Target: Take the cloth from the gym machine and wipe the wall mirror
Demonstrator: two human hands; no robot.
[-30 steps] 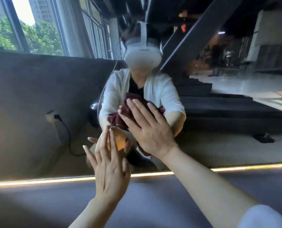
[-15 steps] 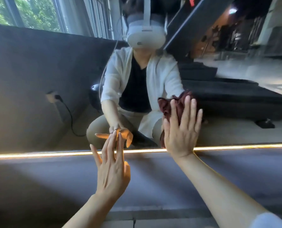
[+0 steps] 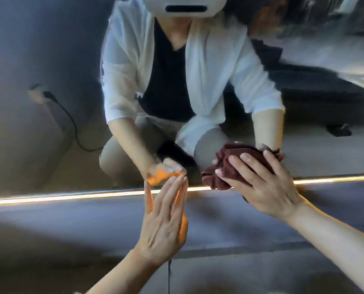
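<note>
Right hand (image 3: 264, 183) pressing the bunched dark red cloth (image 3: 230, 164) flat-fingered on the wall mirror (image 3: 49, 124), low, just above the lit strip (image 3: 70, 196). Left hand (image 3: 164, 221) open, fingertips at the glass. Better to keep even pressure, overlap strokes, avoid fingerprints.

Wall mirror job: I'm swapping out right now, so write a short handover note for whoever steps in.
Right hand: presses the crumpled dark maroon cloth flat against the large wall mirror, low down, just above the lit strip at its bottom edge.
Left hand: open, fingers straight, fingertips at the glass near that edge, holding nothing.
Done: cloth is in hand and on the glass.
Left: finish wiping; which parts are already clean cannot be told.
</note>
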